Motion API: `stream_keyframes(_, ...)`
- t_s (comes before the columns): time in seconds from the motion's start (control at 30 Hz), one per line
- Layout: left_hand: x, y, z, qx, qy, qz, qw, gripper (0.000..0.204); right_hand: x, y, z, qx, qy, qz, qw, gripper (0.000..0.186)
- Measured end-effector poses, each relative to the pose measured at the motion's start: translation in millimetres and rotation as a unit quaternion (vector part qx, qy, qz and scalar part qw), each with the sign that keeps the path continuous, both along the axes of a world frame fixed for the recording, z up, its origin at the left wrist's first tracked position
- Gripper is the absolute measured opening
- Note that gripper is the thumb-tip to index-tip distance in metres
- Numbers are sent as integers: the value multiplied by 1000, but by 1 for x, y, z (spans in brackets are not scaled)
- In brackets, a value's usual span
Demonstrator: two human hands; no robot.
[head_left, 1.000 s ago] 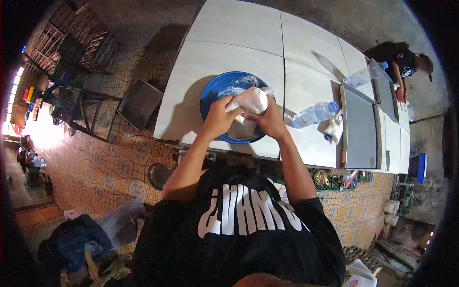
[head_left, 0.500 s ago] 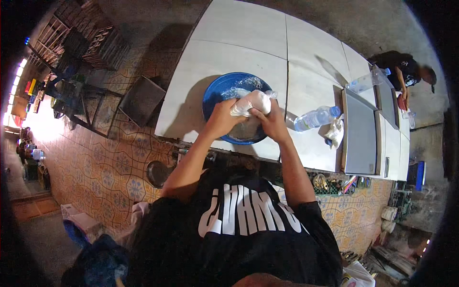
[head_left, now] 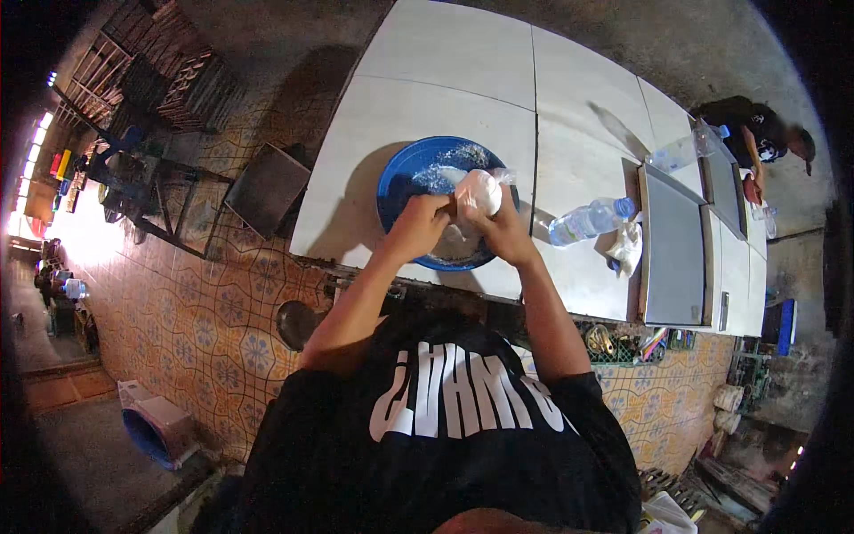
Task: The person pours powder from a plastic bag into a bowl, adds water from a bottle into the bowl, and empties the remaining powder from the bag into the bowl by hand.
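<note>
A blue basin [head_left: 388, 185] with white powder clinging to its inner wall stands on the white tabletop in front of me. Above it is a rounded, whitish bundle [head_left: 480, 190] that looks like a clear plastic bag filled with something pale; loose plastic sticks out at its right. My right hand [head_left: 505, 235] is closed around the right and lower side of this bag. My left hand [head_left: 422, 224] is closed too, its fingertips pinched against the bag's left underside. What lies in the bottom of the basin is partly hidden by my hands.
Right of the basin lies a clear water bottle [head_left: 591, 221], with a crumpled white bag [head_left: 626, 248] beside it. Beyond are grey trays [head_left: 673, 254] and another clear bottle [head_left: 678, 153]. A person [head_left: 743, 133] works at the table's far right end. A stool-like dark box [head_left: 269, 190] stands left.
The bag has turned more upright and looks rounder. My left hand has slipped from its side to lower down. A dark blue shape at the lower left has gone from view.
</note>
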State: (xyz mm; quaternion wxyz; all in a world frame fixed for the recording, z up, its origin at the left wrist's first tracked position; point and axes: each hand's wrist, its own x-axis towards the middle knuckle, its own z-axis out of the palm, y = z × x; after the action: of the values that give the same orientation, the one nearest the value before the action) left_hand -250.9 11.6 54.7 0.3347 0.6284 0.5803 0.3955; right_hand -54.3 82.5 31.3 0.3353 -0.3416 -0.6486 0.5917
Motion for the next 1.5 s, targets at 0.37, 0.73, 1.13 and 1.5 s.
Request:
stream_keyframes(0.37,-13,-2,-5,-25,-52,84,995,32,-4,5,43,133,-146,-26,980,44)
stream_keyframes(0.73,0,-3,-3,-25,-30,76,996,43,-11,4,23,183,-125,-38,974,47)
stream_keyframes(1.13,-32,-12,-4,-54,-90,59,993,27,7,8,13,42,-37,-82,995,49)
stream_keyframes(1.5,5,-21,3,3,66,43,997,14,-3,-11,6,21,-27,7,999,48)
